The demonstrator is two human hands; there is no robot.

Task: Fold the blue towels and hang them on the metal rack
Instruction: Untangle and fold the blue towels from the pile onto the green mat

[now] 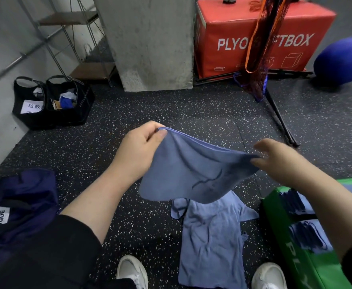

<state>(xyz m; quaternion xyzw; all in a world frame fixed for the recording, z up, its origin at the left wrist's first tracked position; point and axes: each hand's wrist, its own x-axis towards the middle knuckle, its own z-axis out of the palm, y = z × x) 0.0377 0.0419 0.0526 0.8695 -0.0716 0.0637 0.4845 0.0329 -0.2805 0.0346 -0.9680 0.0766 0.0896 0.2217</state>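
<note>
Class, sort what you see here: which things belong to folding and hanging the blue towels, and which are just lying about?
Belongs to the job:
held blue towel, pinched by left hand and right hand
blue towel on the floor
metal rack

Lying about:
red plyo box
blue ball
black bags
green pad

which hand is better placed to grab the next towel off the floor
Right, probably. The floor towel lies below the right hand, nearer it than the left hand. Both pinch the held towel.
</note>
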